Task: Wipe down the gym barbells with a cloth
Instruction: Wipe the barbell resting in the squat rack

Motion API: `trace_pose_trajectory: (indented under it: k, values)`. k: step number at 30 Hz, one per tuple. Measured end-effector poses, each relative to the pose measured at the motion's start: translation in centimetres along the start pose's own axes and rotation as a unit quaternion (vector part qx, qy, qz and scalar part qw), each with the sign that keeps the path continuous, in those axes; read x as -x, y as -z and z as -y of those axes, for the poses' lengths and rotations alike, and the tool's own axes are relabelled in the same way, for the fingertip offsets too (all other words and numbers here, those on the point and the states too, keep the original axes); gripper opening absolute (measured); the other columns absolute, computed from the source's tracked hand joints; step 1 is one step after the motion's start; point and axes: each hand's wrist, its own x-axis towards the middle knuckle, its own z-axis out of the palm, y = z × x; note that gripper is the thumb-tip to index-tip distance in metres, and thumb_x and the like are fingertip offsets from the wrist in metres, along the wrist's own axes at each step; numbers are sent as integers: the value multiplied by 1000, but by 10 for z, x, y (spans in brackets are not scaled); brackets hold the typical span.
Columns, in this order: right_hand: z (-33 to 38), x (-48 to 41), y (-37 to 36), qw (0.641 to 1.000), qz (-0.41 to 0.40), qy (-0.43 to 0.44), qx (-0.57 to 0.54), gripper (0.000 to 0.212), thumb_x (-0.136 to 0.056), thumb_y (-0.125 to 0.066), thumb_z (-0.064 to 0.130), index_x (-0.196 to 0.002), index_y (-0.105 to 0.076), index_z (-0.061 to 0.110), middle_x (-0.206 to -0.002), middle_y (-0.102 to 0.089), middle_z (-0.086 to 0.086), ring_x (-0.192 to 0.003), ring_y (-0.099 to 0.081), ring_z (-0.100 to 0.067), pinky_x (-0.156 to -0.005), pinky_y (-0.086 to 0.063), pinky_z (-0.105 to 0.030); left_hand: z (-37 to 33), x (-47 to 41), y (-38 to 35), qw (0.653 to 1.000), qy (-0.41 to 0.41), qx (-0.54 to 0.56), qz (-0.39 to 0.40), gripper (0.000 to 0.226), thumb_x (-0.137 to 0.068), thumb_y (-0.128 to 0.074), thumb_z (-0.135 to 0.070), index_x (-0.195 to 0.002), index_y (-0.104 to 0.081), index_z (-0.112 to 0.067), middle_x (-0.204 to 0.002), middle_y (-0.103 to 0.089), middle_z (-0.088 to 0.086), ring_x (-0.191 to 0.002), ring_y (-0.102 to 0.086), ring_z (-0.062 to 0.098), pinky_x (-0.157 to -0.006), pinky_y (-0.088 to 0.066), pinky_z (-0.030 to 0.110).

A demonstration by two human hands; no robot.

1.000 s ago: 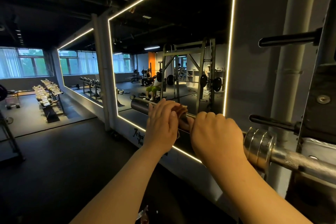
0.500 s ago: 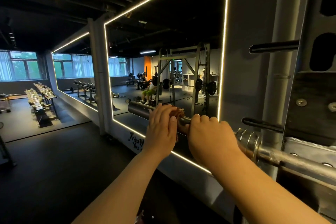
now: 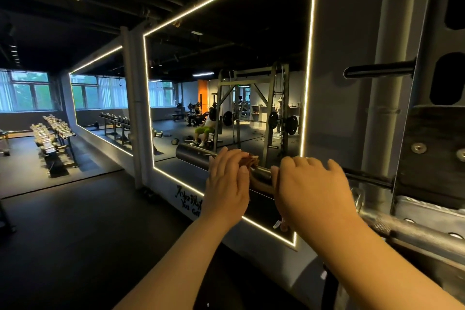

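Barbell [image 3: 192,156] lay roughly horizontal, running from frame centre down to the lower right. Its smooth sleeve end pointed toward centre frame; the knurled shaft showed at lower right, where it sat on the rack [image 3: 432,148].

Cloth [image 3: 250,160]: brownish, bunched on top of the sleeve at frame centre. Only a small fold showed past the fingers.

Left hand [image 3: 227,184]: on the sleeve, fingers curled over the cloth and clamping it against the metal. Palm faced away from the camera.

Right hand [image 3: 313,191]: just right of the left, fingers curled over the top of the sleeve, gripping the barbell. A short bare stretch of sleeve showed between the two hands. Could not tell whether any cloth lay under this hand.

Rack filled the right edge of the frame, grey, with dark pegs [image 3: 377,72] sticking out to the left.

Mirror [image 3: 226,58] stood behind the barbell, edged by a lit strip [image 3: 308,83]. It reflected a frame with plates and a seated person [image 3: 205,129]. Lettering [image 3: 188,199] on the wall below the mirror was partly hidden by the left hand.

Dumbbell stands [image 3: 55,133] at left of frame, windows [image 3: 27,90] behind them at far left. Dark floor [image 3: 75,234] across the lower left.
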Motion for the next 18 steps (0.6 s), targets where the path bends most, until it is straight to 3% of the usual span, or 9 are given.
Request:
trace_pose_trajectory:
  k: [4,6,8,9,11,15,18]
  values:
    - [-3,5,-2,999,7,-15,48,45,-109,-18,37,-138,-44,15,-140,-55,-8,-137,-46,-30,-116,-28,-60,-26,11,-9,999,23,34,-21,59,-101,-12,-48,-145,-45,-26,-158,-32,-14,-152,1,-4,-128,-7,45]
    - [-1,4,-6,999,15,-6,38,42,-109,-24,35,-142,-40,14,-145,-50,-10,-137,-45,-31,-112,-32,-56,-36,20,-13,999,-12,25,-25,59,-103,-11,-45,-148,-44,-24,-160,-31,-13,-153,1,0,-128,-1,41]
    - [-1,3,-8,999,3,5,34,38,-109,-27,36,-137,-42,14,-135,-55,-9,-123,-54,-29,-100,-43,-47,-35,26,-14,998,-50,14,-20,56,-106,-12,-43,-150,-41,-24,-160,-31,-12,-154,-1,2,-127,3,35]
    - [-3,3,-9,999,-7,14,41,35,-109,-29,36,-131,-45,14,-122,-58,-6,-106,-58,-26,-88,-46,-40,-30,25,-13,998,-57,10,-17,55,-107,-12,-44,-150,-40,-25,-160,-31,-12,-154,-2,1,-127,2,34]
    - [-3,5,-11,997,-18,33,62,27,-108,-30,34,-116,-47,16,-92,-52,-1,-77,-50,-19,-70,-39,-34,-21,18,-11,998,-52,2,-18,54,-107,-13,-46,-148,-41,-25,-157,-35,-11,-153,-3,-2,-127,-2,33]
    - [-3,6,-9,996,-24,45,78,23,-109,-29,32,-110,-46,16,-81,-44,0,-67,-44,-17,-65,-35,-34,-31,13,-11,999,-6,26,-26,58,-104,-12,-47,-145,-46,-24,-155,-38,-11,-151,-3,-6,-128,-3,39]
    - [-3,7,-9,995,-29,48,88,25,-110,-25,31,-109,-45,16,-79,-41,0,-65,-41,-16,-65,-34,-34,-44,26,-13,999,-36,34,-15,56,-105,-13,-44,-147,-46,-25,-159,-35,-13,-154,-2,1,-128,3,36]
